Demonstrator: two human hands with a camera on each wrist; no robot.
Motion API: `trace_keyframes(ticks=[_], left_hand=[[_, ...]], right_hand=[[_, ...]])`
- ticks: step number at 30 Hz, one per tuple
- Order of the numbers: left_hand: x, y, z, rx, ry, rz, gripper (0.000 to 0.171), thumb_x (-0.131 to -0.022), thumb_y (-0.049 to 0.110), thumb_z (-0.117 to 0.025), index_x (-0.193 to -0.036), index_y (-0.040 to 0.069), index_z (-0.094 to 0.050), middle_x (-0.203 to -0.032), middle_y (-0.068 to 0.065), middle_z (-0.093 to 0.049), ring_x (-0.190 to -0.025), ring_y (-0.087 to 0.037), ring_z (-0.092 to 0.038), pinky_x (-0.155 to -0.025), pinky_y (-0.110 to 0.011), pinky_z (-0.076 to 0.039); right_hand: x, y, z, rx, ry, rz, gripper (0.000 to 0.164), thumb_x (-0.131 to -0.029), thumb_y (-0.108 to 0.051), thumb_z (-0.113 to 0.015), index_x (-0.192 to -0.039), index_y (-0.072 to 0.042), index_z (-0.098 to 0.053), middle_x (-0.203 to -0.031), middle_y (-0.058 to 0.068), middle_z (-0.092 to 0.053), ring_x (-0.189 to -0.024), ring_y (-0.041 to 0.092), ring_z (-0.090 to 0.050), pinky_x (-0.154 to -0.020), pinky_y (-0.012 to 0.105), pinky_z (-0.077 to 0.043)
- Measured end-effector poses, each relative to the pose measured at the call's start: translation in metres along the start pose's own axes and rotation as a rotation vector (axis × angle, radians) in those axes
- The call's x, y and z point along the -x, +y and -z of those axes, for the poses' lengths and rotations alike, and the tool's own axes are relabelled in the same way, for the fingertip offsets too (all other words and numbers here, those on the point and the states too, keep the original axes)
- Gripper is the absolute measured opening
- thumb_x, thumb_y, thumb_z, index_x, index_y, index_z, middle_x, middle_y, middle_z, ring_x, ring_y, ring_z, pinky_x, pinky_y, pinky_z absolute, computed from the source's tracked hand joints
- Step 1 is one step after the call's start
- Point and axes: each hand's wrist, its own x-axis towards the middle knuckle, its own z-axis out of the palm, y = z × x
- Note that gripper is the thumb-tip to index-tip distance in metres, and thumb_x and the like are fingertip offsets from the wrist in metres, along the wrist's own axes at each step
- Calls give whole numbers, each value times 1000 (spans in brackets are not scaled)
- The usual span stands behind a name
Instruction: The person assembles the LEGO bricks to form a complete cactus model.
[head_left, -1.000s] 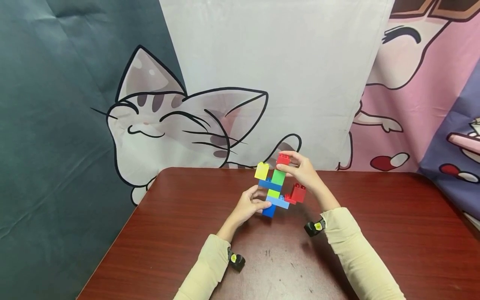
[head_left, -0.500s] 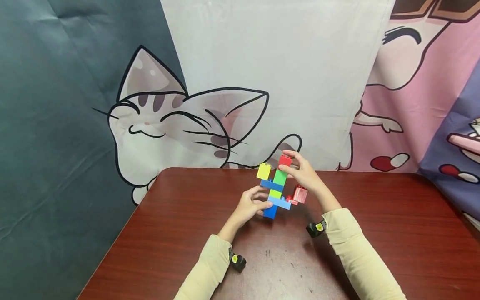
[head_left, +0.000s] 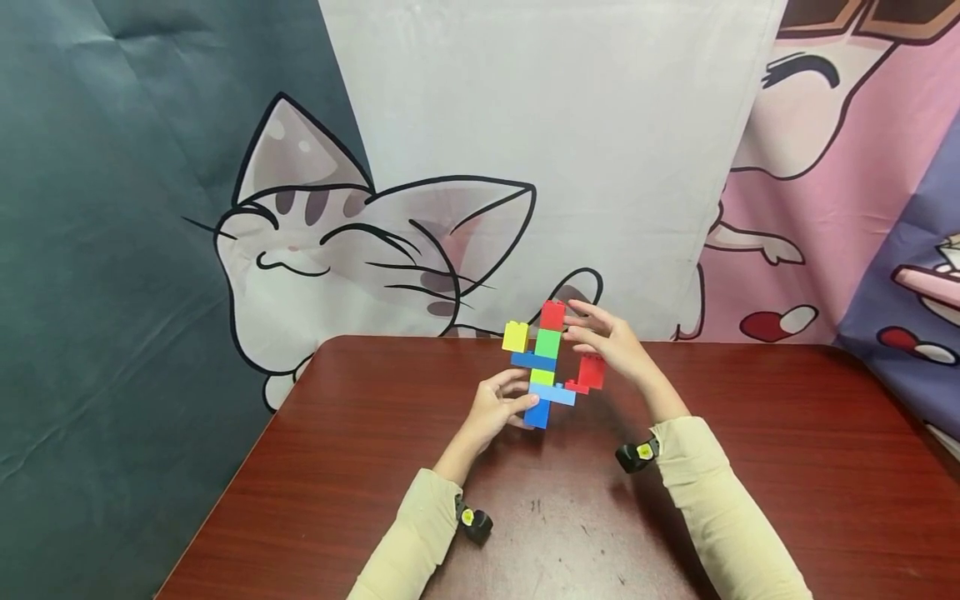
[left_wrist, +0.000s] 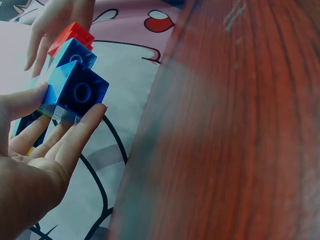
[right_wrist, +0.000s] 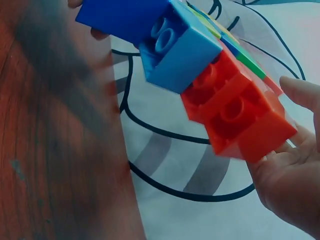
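Observation:
A built figure of toy building blocks stands raised over the table in the head view. Its bottom blue block (head_left: 537, 414) and light blue block (head_left: 553, 394) sit by my left hand (head_left: 493, 410), whose thumb and fingers hold the figure there. Higher up come a lime block, a dark blue block (head_left: 534, 361), a green block (head_left: 547, 343) and a red top block (head_left: 552, 316). A yellow block (head_left: 515, 337) tops the left side; a red block (head_left: 592, 372) juts out right. My right hand (head_left: 613, 340) has loosely extended fingers beside the red top block and grips nothing.
The reddish-brown wooden table (head_left: 337, 467) spreads below both arms. Behind its far edge hangs a cloth backdrop (head_left: 615, 125) with cartoon animals. Each wrist wears a small black camera, such as the left wrist camera (head_left: 476, 525).
My right hand has let go of the red top block and drawn slightly to the right. The figure in my left hand has tipped a little leftward and stands more upright.

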Motion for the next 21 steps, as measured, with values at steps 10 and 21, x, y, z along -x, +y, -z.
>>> trace_keyframes(ticks=[10,21], left_hand=[[-1,0,-2,48,19,3,45,-89,-3,-64,-132,-6,-50,-117,-33,-62,-72,-9,-70,-67,-50,-59],[2,-2,-2,39,26,16,45,-91,0,-64,-133,-5,-49,-116,-32,-61,-73,-8,-69,-67,-48,-60]], right_hand=[[10,14,3,77,67,-5,53,-97,-27,-59,-145,-11,-44,-141,20,-54,-104,-5,-60,-88,11,-50],[26,29,-1,119,47,-20,52,-96,-28,-60,-142,-9,-47,-139,18,-56,-112,8,-59,-88,21,-51]])
